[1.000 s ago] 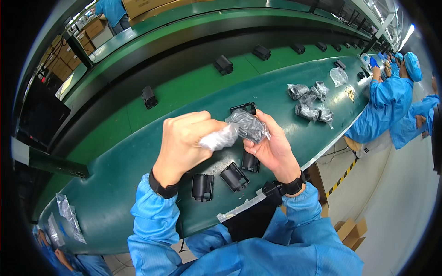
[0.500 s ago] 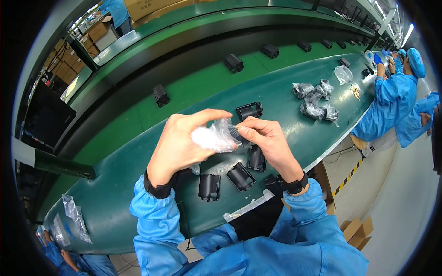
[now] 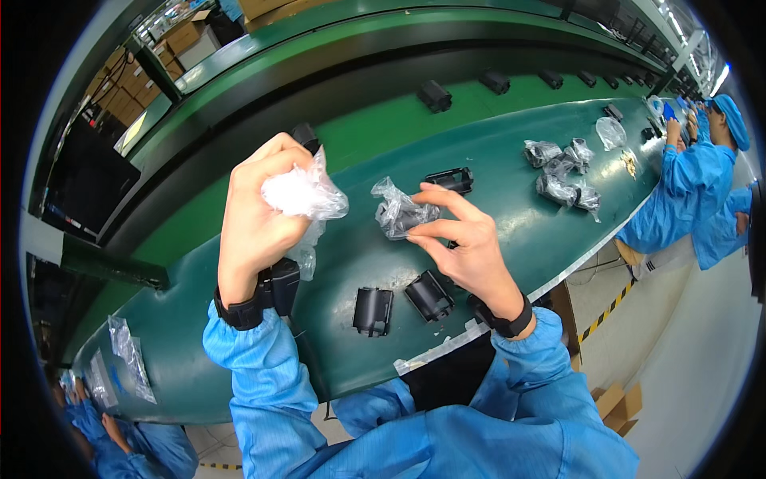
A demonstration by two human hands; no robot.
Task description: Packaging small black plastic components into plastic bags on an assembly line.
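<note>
My left hand [image 3: 259, 211] is closed around a bunch of crumpled clear plastic bags [image 3: 307, 191], bright white where the light hits; some film hangs below the palm. In my right hand [image 3: 471, 243], thumb and fingers grip the edge of a small clear plastic bag [image 3: 392, 209] with a dark piece inside. The exact shape of that piece is hard to make out. Nearer to me on the green table lie two black plastic housings [image 3: 373, 311] [image 3: 429, 296]. Another black housing [image 3: 452, 180] lies just beyond my right fingers.
Several bagged dark parts [image 3: 560, 169] sit in a cluster at right, with an empty clear bag [image 3: 610, 133] beyond. Black housings [image 3: 435, 96] stand in a row on the green conveyor [image 3: 383, 136]. Flat bags [image 3: 128, 359] lie at left. Co-workers in blue [image 3: 678, 184] are at right.
My hands have separated: the left has moved left and up with the bunched bags, while the right keeps the small bag with the dark piece. The view has shifted slightly.
</note>
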